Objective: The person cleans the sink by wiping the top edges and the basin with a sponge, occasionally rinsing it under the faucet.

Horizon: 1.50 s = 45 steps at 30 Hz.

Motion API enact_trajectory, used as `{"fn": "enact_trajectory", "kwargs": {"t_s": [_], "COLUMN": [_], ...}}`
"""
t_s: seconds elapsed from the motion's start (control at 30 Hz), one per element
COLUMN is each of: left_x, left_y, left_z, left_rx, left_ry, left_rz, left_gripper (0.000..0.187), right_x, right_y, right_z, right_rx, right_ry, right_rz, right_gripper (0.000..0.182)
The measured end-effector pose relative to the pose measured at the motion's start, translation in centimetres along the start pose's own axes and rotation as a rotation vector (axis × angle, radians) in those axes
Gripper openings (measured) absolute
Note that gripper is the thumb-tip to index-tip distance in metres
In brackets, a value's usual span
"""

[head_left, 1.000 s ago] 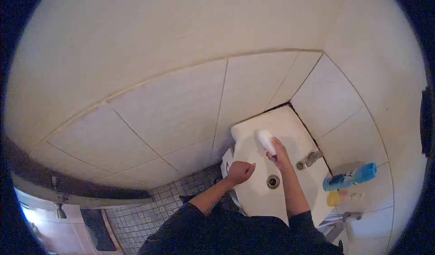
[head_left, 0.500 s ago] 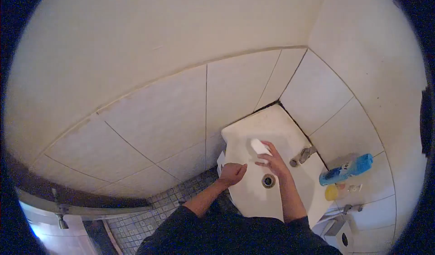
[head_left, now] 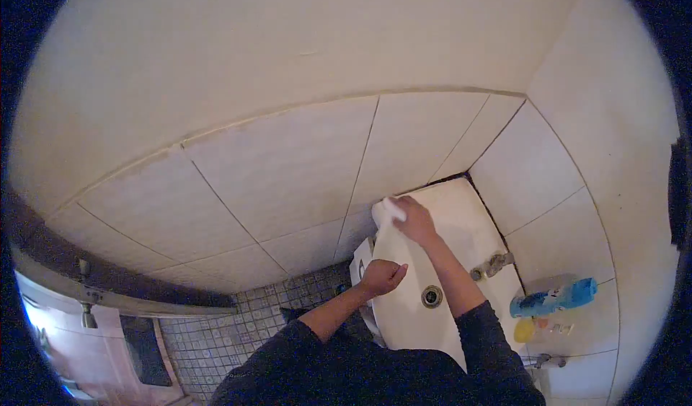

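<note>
A white sink (head_left: 407,319) with a round drain fills the corner in front of me. At its back left rim, my right hand (head_left: 416,221) is closed around a white object (head_left: 393,210), perhaps a sponge or cloth, pressed near the rim. My left hand (head_left: 383,277) is curled over the sink's left edge, left of the drain. What it holds, if anything, is hidden.
A tap (head_left: 495,265) stands on the sink's right side. Beyond it lie a blue bottle (head_left: 553,299) and a yellow item (head_left: 524,329). Tiled walls meet behind the sink. Patterned floor tiles (head_left: 267,319) show at the lower left.
My right hand has moved from the basin to the sink's back left rim with the white object. My left hand stays curled near the left edge. The view has shifted.
</note>
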State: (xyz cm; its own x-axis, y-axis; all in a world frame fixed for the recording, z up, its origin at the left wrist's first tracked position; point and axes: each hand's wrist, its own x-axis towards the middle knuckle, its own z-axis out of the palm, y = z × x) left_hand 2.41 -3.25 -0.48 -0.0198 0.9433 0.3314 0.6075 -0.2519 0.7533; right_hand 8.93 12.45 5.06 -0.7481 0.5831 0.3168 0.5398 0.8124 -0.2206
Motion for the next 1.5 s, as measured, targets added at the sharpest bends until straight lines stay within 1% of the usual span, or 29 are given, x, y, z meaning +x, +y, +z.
{"fn": "enact_trajectory", "kwargs": {"t_s": [0.07, 0.1, 0.17, 0.2, 0.23, 0.27, 0.33, 0.4, 0.47, 0.53, 0.6, 0.67, 0.73, 0.77, 0.8, 0.87, 0.9, 0.93, 1.0, 1.03, 1.07, 1.13, 1.2, 1.27, 1.3, 1.33, 1.4, 1.47, 1.5], "left_x": [0.0, 0.0, 0.0, 0.0, 0.2, 0.2, 0.0, 0.1, 0.1, 0.2, 0.3, 0.1, 0.1, 0.1, 0.2, 0.1, 0.0, -0.1, 0.0, 0.0, 0.0, 0.0, 0.2, 0.0, -0.1, 0.1, 0.3, -0.1, 0.0], "left_y": [0.1, 0.3, 0.7, 0.6, 0.6, 0.6, 0.6, 0.6, 0.7, 0.9, 0.8, 0.7, 1.1, 1.3, 1.3, 1.4, 1.3, 1.1, 0.7, 0.7, 0.7, 0.7, 0.7, 0.9, 0.9, 0.8, 0.5, 0.3, 0.2], "left_z": [0.0, -0.1, -0.3, -0.4, -0.6, -0.5, -0.4, -0.4, -0.6, -0.6, -0.4, -0.3, -0.6, -0.8, -0.8, -0.9, -0.7, -0.6, -0.4, -0.2, 0.1, -0.3, -0.5, -0.2, -0.2, -0.3, -0.3, 0.3, 0.3], "left_rx": [0.005, 0.001, -0.003, 0.015, 0.032, 0.031, 0.005, 0.001, -0.003, -0.011, 0.003, 0.02, -0.044, -0.045, -0.013, 0.022, 0.003, -0.013, -0.017, -0.024, -0.026, 0.006, 0.014, 0.012, 0.019, 0.029, 0.06, 0.076, 0.033], "left_ry": [-0.022, -0.011, -0.001, -0.029, -0.056, -0.055, -0.008, -0.002, 0.013, 0.02, -0.004, -0.03, -0.024, -0.021, -0.014, -0.01, 0.005, 0.022, 0.031, 0.041, 0.045, 0.017, 0.015, 0.016, 0.017, 0.018, 0.006, -0.014, 0.01], "left_rz": [-0.005, -0.006, -0.003, -0.013, -0.023, -0.024, -0.002, 0.005, 0.012, 0.012, -0.003, -0.026, -0.047, -0.044, -0.033, -0.024, -0.014, -0.001, 0.005, 0.012, 0.015, 0.018, 0.012, -0.002, 0.016, 0.035, 0.032, 0.014, 0.02], "left_gripper": [0.048, 0.048, 0.049, 0.048, 0.048, 0.048, 0.049, 0.048, 0.048, 0.048, 0.048, 0.048, 0.05, 0.05, 0.048, 0.047, 0.048, 0.049, 0.049, 0.049, 0.049, 0.048, 0.048, 0.048, 0.048, 0.047, 0.047, 0.048, 0.048], "right_x": [-0.4, -0.4, 0.3, 0.2, 0.0, -0.3, -0.3, 0.0, 0.6, 0.2, -0.3, 0.1, 0.5, 0.1, -0.1, -0.5, -0.3, -0.1, 0.1, 0.0, -0.3, -0.7, -0.5, 0.0, 0.1, 0.0, -0.3, 0.0, 0.3], "right_y": [-0.7, -0.8, -0.8, -1.4, -2.3, -2.7, -1.7, -1.3, -1.4, -2.8, -3.2, -1.8, -2.2, -2.3, -2.8, -3.6, -2.8, -2.3, -2.1, -3.1, -3.6, -4.3, -3.2, -3.0, -3.6, -3.8, -4.1, -2.1, -1.6], "right_z": [-0.6, -0.8, -1.2, -0.7, 0.2, 0.9, 0.7, 0.4, 0.0, 0.3, -0.1, 0.1, -0.5, 1.1, 1.1, 1.0, 0.6, 0.5, -0.3, -0.1, -0.4, -0.6, -0.7, -1.0, -0.7, -0.9, -1.6, -1.8, -1.8], "right_rx": [0.161, 0.162, 0.086, 0.085, 0.08, 0.076, 0.104, 0.139, 0.025, 0.003, 0.042, 0.076, 0.019, -0.033, -0.038, 0.037, 0.111, 0.114, 0.098, 0.034, 0.029, 0.088, 0.13, 0.081, 0.057, 0.059, 0.084, 0.07, 0.053], "right_ry": [-0.147, -0.148, -0.121, -0.116, -0.089, -0.069, -0.072, -0.081, -0.077, -0.038, -0.077, -0.076, -0.065, -0.004, -0.004, 0.002, -0.036, -0.036, -0.111, -0.064, -0.063, -0.164, -0.2, -0.149, -0.101, -0.099, -0.239, -0.268, -0.289], "right_rz": [0.035, 0.038, 0.314, 0.313, 0.267, 0.223, 0.221, 0.215, 0.387, 0.391, 0.221, 0.223, 0.425, 0.382, 0.378, 0.159, 0.169, 0.169, 0.327, 0.349, 0.348, 0.157, 0.15, 0.249, 0.247, 0.242, 0.138, 0.134, 0.127], "right_gripper": [0.053, 0.053, 0.054, 0.054, 0.054, 0.054, 0.054, 0.055, 0.055, 0.053, 0.053, 0.053, 0.053, 0.051, 0.051, 0.052, 0.052, 0.052, 0.053, 0.052, 0.052, 0.053, 0.053, 0.052, 0.052, 0.052, 0.053, 0.053, 0.054]}}
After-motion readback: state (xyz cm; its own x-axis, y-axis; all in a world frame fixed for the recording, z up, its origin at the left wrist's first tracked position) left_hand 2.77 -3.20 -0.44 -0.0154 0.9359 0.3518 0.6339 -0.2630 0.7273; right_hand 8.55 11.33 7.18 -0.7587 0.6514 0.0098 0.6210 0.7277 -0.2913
